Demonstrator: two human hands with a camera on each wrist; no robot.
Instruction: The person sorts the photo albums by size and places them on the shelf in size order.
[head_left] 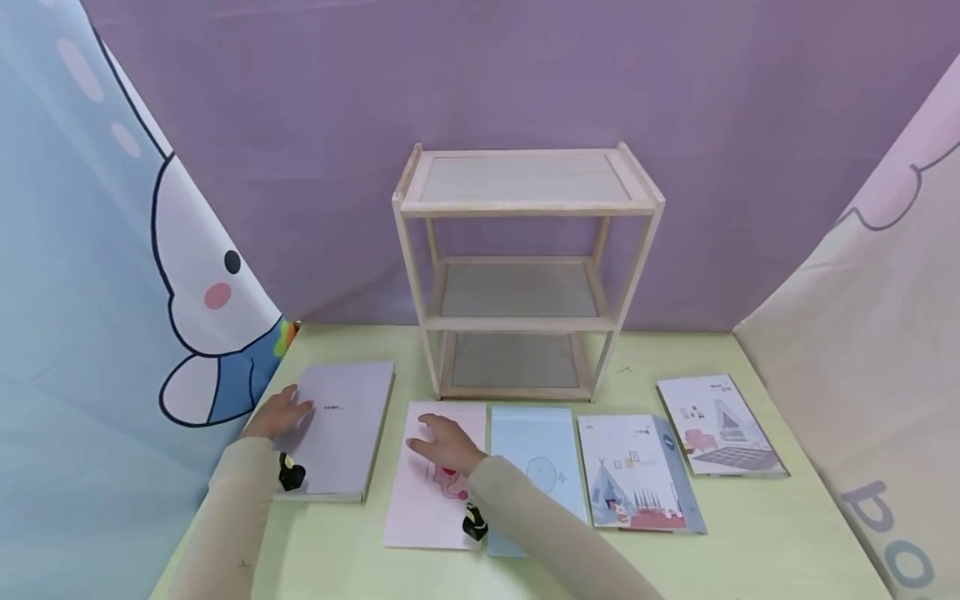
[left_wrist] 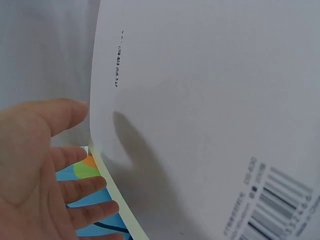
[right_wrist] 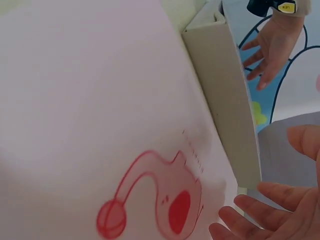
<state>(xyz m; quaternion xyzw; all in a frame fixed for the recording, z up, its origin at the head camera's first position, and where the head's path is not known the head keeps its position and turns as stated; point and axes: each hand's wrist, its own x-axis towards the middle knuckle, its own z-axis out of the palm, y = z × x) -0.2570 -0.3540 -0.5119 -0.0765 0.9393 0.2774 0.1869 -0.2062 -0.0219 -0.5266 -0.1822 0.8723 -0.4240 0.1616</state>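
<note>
A thick pale lilac-white book (head_left: 341, 425) lies at the left of the table, its barcode side showing in the left wrist view. My left hand (head_left: 279, 414) is at its left edge, fingers spread and relaxed; in the left wrist view the hand (left_wrist: 65, 170) is beside the book (left_wrist: 200, 100), and whether it touches is unclear. Over the pink booklet (head_left: 420, 500) with a red cartoon figure hovers my right hand (head_left: 446, 443), holding nothing. The right wrist view shows this hand (right_wrist: 280, 205) with fingers apart, near the pink booklet (right_wrist: 90, 100) and the thick book's spine (right_wrist: 220, 95).
A three-tier wooden rack (head_left: 517, 323) stands at the back centre against a purple cloth. Right of the pink booklet lie a light blue booklet (head_left: 536, 425), a white booklet with a tent picture (head_left: 630, 442) and another illustrated booklet (head_left: 723, 425). Printed cloths hang at both sides.
</note>
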